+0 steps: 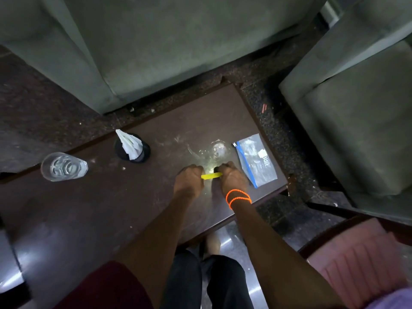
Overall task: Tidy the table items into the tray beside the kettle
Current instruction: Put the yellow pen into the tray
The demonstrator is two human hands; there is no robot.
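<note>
Both forearms reach out to mid-surface; my left hand [189,181] and right hand [231,179] each have their grip closed on one end of a thin yellow strip [211,175], flat and plastic-looking. Step: gathering items; no tray or kettle in view. Next: lift the strip, find the tray. Clear ribbed glass [63,167] at 9 o'clock, dark holder with crumpled tissue [131,148] at 11, glossy zip pouch [256,160] at 2. Dark scuffed surface [89,208].

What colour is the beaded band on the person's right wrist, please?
Bright orange beaded band, clearest in the head view.
</note>
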